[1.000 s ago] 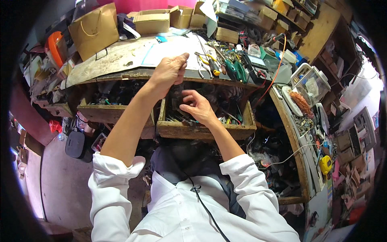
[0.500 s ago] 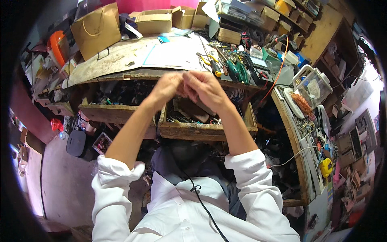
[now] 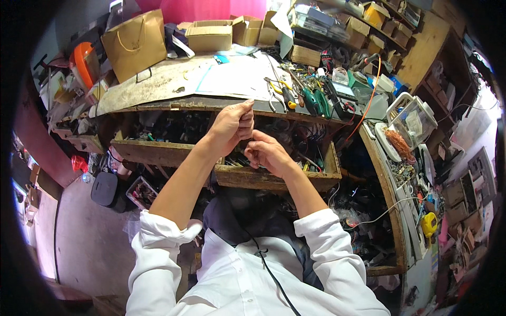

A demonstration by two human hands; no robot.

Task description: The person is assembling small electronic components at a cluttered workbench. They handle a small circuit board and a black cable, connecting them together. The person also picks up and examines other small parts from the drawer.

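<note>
Brown paper bag (image 3: 134, 47) stands on the worktop (image 3: 158, 87); rightward, the left hand (image 3: 233, 125) curls its grip inward and the right hand (image 3: 267, 154) bends its own close beside, though how tightly either closes, or on what, I cannot tell. Both are over the open wooden drawer (image 3: 279, 178).

The person wears a white shirt (image 3: 219, 295), with small pale buttons (image 3: 251, 300) running down its front. The left sleeve (image 3: 153, 263) and right sleeve (image 3: 334, 250) are rolled into thick, loose cuffs (image 3: 169, 225), leaving the forearms (image 3: 182, 181), left hand (image 3: 231, 127) and right hand (image 3: 270, 155) bare. Dark navy clothing (image 3: 220, 221) shows beyond the shirt's hem, and a thin black cord (image 3: 277, 284) with a small knotted loop (image 3: 261, 253) lies over the shirt.
</note>
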